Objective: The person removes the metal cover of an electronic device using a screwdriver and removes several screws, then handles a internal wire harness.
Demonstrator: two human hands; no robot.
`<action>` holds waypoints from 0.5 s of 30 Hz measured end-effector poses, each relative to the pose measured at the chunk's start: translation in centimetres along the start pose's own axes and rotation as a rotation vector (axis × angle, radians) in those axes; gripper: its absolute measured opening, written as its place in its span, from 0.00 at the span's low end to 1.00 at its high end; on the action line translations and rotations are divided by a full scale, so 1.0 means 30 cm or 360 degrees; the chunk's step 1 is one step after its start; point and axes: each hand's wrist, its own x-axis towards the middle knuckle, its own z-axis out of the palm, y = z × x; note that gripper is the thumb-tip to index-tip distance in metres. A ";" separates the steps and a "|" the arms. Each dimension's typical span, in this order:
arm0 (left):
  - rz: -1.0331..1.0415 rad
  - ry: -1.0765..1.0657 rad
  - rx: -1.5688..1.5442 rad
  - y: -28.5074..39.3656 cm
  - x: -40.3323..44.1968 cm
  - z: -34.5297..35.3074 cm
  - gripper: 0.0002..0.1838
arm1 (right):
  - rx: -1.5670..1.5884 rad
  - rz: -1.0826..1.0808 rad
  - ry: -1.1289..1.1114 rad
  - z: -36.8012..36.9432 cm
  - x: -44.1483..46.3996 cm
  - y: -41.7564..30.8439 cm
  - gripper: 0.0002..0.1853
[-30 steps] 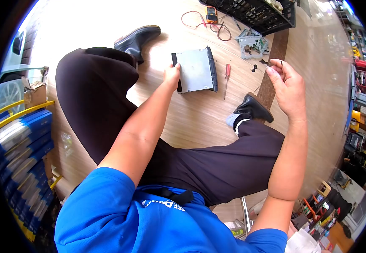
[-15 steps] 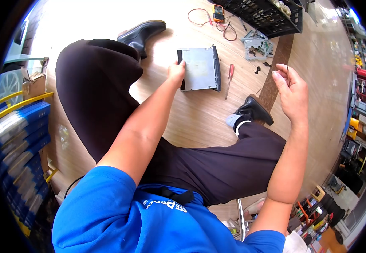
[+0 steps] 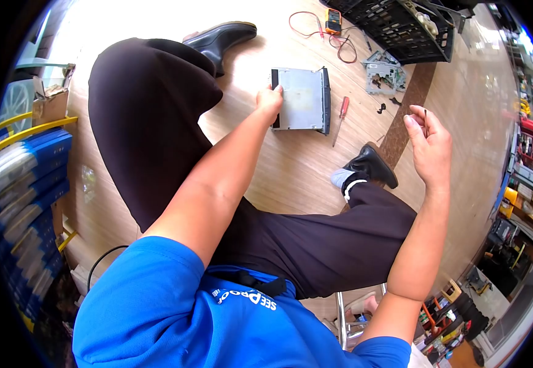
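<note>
My left hand (image 3: pixel 270 103) grips the left edge of a flat grey metal box like a disc drive (image 3: pixel 302 98), thumb on top and the other fingers out of sight. A dark front panel runs along the box's right side. To the right, my right hand (image 3: pixel 429 138) is raised above the floor, fingers curled and the thumb close to the index finger. A tiny dark piece (image 3: pixel 425 112) shows at those fingertips, too small to name. Between the box and my right hand lies a screwdriver (image 3: pixel 343 109) with a red handle.
Small black parts (image 3: pixel 382 108) and a stripped metal frame (image 3: pixel 384 76) lie at the upper right, near a black plastic crate (image 3: pixel 401 30). An orange multimeter (image 3: pixel 333 22) with leads rests at the top. Blue bins (image 3: pixel 39 159) stand at the left. My boot (image 3: pixel 370 165) is near the screwdriver.
The whole view has shifted, with the floor items further right in the picture. My left hand keeps hold of the box, and my right hand stays raised with its fingers curled.
</note>
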 end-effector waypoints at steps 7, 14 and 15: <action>0.0053 -0.0063 -0.0039 -0.035 0.044 0.006 0.17 | -0.0020 0.0006 -0.0029 0.004 -0.001 0.007 0.17; 0.0033 -0.0048 -0.0032 -0.054 0.066 0.012 0.17 | -0.0018 -0.0038 -0.0028 0.008 -0.004 0.012 0.17; 0.0030 -0.0049 -0.0029 -0.046 0.054 0.009 0.17 | -0.0015 -0.0040 -0.0028 0.009 -0.004 0.015 0.17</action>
